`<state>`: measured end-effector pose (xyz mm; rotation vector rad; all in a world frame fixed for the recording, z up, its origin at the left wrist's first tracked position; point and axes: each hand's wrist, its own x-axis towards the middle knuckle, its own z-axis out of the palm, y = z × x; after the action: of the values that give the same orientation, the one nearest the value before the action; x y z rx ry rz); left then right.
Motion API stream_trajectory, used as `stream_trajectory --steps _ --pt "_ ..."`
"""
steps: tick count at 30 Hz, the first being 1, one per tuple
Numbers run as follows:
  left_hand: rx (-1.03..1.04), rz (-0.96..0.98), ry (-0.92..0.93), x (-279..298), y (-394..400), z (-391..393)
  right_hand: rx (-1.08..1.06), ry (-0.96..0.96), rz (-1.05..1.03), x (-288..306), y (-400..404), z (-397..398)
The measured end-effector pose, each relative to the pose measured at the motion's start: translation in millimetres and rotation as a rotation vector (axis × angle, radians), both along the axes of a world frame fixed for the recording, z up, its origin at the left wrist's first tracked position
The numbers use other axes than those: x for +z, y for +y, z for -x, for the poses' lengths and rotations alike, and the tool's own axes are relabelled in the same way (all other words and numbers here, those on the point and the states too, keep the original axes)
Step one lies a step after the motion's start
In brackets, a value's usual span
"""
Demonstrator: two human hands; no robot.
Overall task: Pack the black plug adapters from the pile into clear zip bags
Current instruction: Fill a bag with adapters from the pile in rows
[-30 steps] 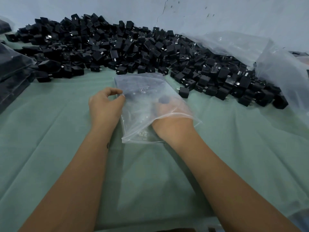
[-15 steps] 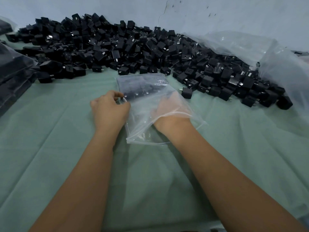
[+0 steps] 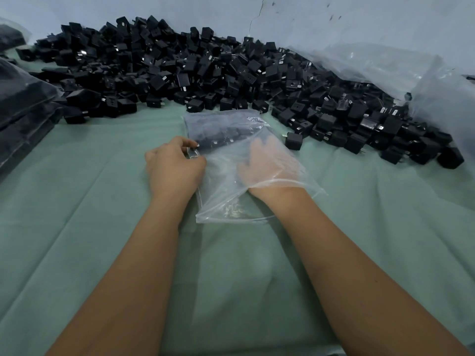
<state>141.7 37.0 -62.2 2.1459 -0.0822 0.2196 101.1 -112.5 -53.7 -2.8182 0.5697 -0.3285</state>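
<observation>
Right hand (image 3: 267, 165) pushed deeper inside zip bag (image 3: 231, 176), fingers spread; left hand (image 3: 174, 168) pinches bag edge; pile (image 3: 205, 73) behind.

1. No words, numbers or brand names can be read anywhere.
2. The clear zip bag (image 3: 246, 160) has some faint marks near its open end, but they are too blurry to read.
3. The black plug adapters (image 3: 205, 73) in the pile show no letters that can be made out.
</observation>
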Motion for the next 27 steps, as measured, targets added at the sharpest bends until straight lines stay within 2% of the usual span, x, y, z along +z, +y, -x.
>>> stream_trajectory --steps 6,9,12,13,15,17,19,20,22,25,27 --pt "0.001 -0.078 -0.034 -1.6 -0.5 -1.3 0.117 0.006 -0.063 12.0 -2.8 11.6" --pt "-0.024 -0.056 -0.128 1.6 -1.9 1.2 0.156 0.047 -0.079 26.4 10.2 31.1" --pt "-0.263 0.079 -0.218 6.7 -5.2 6.3 0.360 0.268 0.041 48.9 30.7 64.2" --pt "-0.349 0.083 -0.216 6.8 -6.5 8.3 0.418 0.283 0.072 54.4 35.9 77.1" --pt "-0.411 -0.009 -0.188 4.2 -7.8 10.0 0.428 0.131 0.129 67.1 44.2 103.4" --pt "-0.396 -0.184 -0.191 -0.2 -8.3 8.7 0.304 -0.167 0.146 84.1 41.5 115.6" --pt "-0.379 -0.312 -0.201 -1.9 -8.9 8.0 0.184 -0.356 0.062 99.3 26.3 108.9" --pt "-0.380 -0.332 -0.191 -1.9 -9.2 7.9 0.163 -0.383 -0.015 102.8 15.9 98.8" --pt "-0.384 -0.322 -0.168 -1.2 -9.0 7.8 0.209 -0.313 -0.137 97.1 -9.3 70.0" --pt "-0.293 -0.301 -0.165 0.0 -7.6 7.1 0.252 -0.007 -0.145 66.1 -33.7 31.1" --pt "-0.194 -0.290 -0.141 0.9 -6.7 4.0 0.289 0.127 -0.114 39.0 -38.9 12.0"
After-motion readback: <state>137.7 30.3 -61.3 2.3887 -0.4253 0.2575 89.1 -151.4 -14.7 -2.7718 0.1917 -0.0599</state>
